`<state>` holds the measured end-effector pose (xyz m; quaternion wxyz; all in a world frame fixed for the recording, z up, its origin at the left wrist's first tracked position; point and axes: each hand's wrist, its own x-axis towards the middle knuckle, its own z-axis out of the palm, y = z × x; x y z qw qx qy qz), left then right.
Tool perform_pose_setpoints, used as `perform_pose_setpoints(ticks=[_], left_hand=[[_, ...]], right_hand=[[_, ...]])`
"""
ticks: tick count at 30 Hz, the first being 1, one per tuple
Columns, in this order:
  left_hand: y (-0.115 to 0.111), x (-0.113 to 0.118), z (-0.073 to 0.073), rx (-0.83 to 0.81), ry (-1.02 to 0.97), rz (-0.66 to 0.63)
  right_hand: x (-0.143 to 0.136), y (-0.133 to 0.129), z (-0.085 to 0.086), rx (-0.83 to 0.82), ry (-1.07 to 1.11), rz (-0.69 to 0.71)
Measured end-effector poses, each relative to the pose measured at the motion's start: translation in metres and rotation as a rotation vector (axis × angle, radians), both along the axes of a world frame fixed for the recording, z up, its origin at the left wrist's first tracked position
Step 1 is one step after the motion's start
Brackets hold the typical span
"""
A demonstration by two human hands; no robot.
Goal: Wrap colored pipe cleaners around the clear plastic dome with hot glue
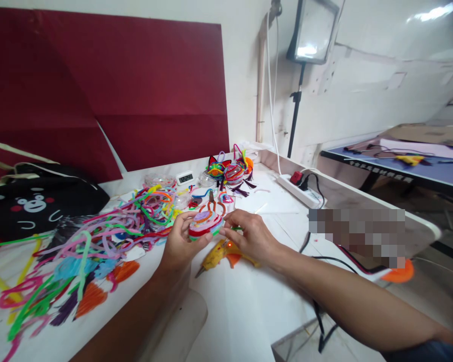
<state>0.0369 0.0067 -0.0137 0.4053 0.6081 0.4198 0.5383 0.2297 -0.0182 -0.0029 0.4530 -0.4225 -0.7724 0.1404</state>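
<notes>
My left hand [181, 241] is closed round a ball wrapped in colourful pipe cleaners [206, 224], with lilac, pink, red and white bands. A green pipe cleaner [216, 233] runs along the ball's lower right edge. At that side, the fingers of my right hand [249, 234] are pinched together on the green strand, and a bit of green shows beside them. Just below both hands lies a yellow hot glue gun [213, 255], its nozzle pointing to the lower left and a small red light glowing. Pliers with orange handles [212, 205] lie right behind the ball.
Loose pipe cleaners and tassels [86, 256] cover the table's left side. Wrapped tasselled ornaments [234, 173] and a small digital clock [185, 178] stand at the back. A power strip [300, 191] lies along the right rim, with black cables running down. A black bag [41, 201] sits far left.
</notes>
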Motion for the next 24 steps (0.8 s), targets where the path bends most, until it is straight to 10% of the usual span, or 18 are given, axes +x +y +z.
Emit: perform_pose_setpoints(ticks=[24], left_hand=[[-0.0073,0.0021,0.0068,-0.058,0.016,-0.009]], right_hand=[[-0.001,0.0023,0.0025,-0.11,0.122,0.024]])
